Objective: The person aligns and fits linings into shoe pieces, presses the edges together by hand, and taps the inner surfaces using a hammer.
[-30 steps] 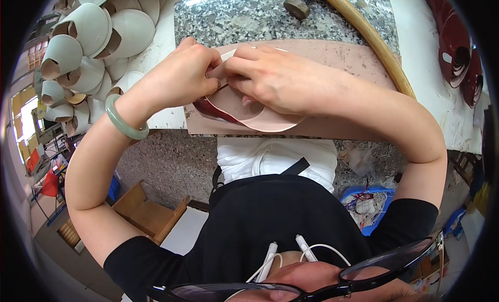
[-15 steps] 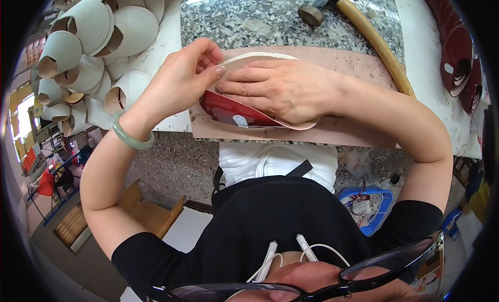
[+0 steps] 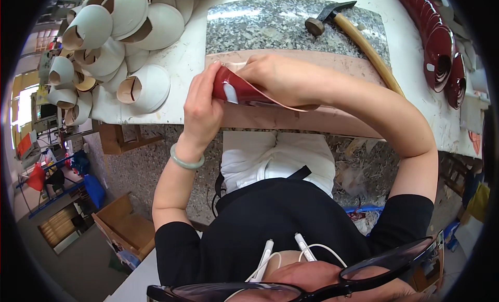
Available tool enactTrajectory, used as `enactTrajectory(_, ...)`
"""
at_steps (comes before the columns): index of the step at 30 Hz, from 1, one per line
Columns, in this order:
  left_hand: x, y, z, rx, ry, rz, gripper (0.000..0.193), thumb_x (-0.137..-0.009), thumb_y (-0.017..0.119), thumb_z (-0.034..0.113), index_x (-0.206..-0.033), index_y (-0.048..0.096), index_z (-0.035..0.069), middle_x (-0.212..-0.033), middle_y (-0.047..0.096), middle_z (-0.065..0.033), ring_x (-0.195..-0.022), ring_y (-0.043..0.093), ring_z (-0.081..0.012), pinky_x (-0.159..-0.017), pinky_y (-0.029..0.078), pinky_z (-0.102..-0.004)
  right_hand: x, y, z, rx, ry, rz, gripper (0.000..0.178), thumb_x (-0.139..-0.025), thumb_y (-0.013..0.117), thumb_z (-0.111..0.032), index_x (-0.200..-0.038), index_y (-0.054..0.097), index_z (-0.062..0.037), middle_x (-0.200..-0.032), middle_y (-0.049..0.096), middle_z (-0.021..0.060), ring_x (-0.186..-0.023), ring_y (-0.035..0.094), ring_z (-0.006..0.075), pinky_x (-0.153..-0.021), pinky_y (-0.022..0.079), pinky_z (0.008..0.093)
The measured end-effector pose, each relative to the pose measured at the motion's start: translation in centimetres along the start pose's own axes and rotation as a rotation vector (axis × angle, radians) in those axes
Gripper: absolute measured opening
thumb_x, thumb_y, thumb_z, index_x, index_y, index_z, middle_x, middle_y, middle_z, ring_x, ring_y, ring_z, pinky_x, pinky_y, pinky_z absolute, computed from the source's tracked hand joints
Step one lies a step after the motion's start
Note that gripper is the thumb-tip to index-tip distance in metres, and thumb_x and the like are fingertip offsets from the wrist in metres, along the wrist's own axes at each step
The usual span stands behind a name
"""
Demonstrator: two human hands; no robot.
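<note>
A glossy dark red shoe upper (image 3: 243,92) with a white patch on its side is raised and curved between my hands. My left hand (image 3: 202,102) is wrapped round its left end, fingers closed on the outer face. Inside the curve, my right hand (image 3: 275,79) is bent inward with its fingers curled against the pale inner side. Those fingertips are mostly hidden. Beneath lies a pinkish-brown board (image 3: 332,120) on the worktable.
Behind the board is a speckled stone slab (image 3: 260,27), where a hammer (image 3: 364,42) rests with its wooden handle slanting right. Pale shoe uppers (image 3: 148,89) pile up at the left. Nested red uppers (image 3: 439,58) stand at the far right.
My left hand has moved from the upper's far edge to grip its left end. The upper has been lifted and bent up, and my right hand has turned from lying flat to curled inside it.
</note>
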State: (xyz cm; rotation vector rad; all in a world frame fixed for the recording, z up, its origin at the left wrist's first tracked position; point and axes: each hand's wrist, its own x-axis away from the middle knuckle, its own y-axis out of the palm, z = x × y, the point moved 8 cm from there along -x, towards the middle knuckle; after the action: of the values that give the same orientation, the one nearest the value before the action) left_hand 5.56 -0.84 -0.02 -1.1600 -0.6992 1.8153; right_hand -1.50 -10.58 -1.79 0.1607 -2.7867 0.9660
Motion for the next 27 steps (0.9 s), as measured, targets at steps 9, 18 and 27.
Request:
enactTrajectory(9, -3.2, -1.4, -5.3, 0.177, -0.207, 0.114, 0.031, -0.075, 0.052, -0.004, -0.102, 0.068, -0.001, -0.089, 0.069, -0.0204, -0.082, 0.069, -0.0312, -0.073, 0.054, -0.0343, 1.7, 2.1, -0.7, 0.289, -0.409, 0.338, 0.028, -0.077, 0.061, -0.012, -0.103, 0.066, -0.0038, -0.103, 0.066, 0.0131, -0.107, 0.059, 0.0295, -0.095, 0.047, 0.0382)
enactTrajectory(18, -3.9, 0.4, -6.4, 0.806, -0.382, 0.125, 0.033, -0.079, 0.054, -0.007, -0.108, 0.068, -0.002, -0.094, 0.072, -0.0111, -0.080, 0.067, -0.0128, -0.072, 0.052, -0.0239, 0.3, -3.4, 0.1, 0.019, -0.011, 0.947, 0.025, -0.083, 0.067, -0.020, -0.102, 0.065, -0.0035, -0.090, 0.069, 0.0174, -0.093, 0.063, 0.0302, -0.079, 0.050, 0.0353)
enactTrajectory(27, -0.3, -0.5, -4.1, 0.991, -0.426, 0.209, 0.030, -0.089, 0.057, -0.005, -0.118, 0.062, -0.005, -0.103, 0.069, -0.0126, -0.087, 0.066, -0.0139, -0.077, 0.054, -0.0245, 0.9, -4.3, -4.1, 0.073, -0.028, 0.778, 0.019, -0.084, 0.062, -0.016, -0.093, 0.069, -0.0004, -0.079, 0.068, 0.0174, -0.072, 0.067, 0.0283, -0.068, 0.053, 0.0363)
